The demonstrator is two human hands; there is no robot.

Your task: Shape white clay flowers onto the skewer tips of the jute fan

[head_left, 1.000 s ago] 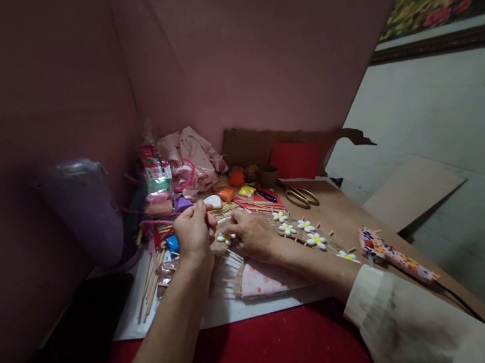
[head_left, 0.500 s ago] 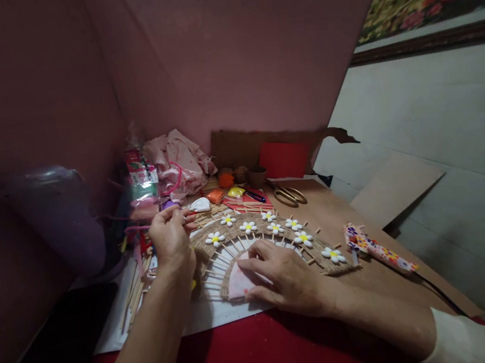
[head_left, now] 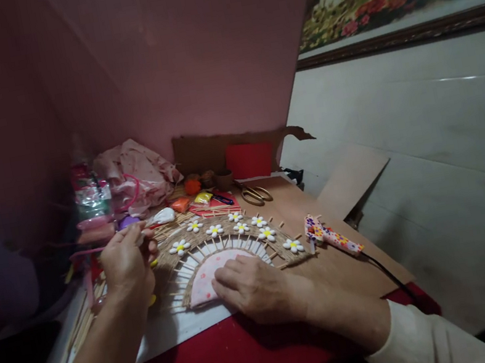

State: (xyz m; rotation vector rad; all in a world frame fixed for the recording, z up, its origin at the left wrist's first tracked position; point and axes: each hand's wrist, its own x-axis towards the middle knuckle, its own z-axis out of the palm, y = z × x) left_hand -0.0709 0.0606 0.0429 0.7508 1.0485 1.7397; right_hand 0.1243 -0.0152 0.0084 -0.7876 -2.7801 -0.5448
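Observation:
A half-round fan of thin sticks and woven twine (head_left: 230, 216) lies on white paper, with several white flowers with yellow centres (head_left: 214, 231) along its band. At its base is a pink half-circle of spotted cloth (head_left: 206, 278). My right hand (head_left: 256, 285) lies on the right part of this cloth, fingers curled together at the fan's lower edge, the thumb mostly hidden. Raised over the fan's left end, my left hand (head_left: 126, 261) is closed in a pinch. Whatever its fingertips hold is too small and shadowed to make out.
Gold-handled scissors (head_left: 254, 194) and bags of orange clay (head_left: 180, 205) and white clay (head_left: 163, 216) lie behind the fan. To the right, a flower-patterned glue gun (head_left: 334, 237) trails a black cord. Loose sticks (head_left: 74, 330) lie at left; a pink board (head_left: 183, 60) stands behind.
The view has swung right, shifting everything leftward. My right hand has slid right across the pink cloth, uncovering more of it, and its fingers have curled. My left hand stays pinched, turned slightly.

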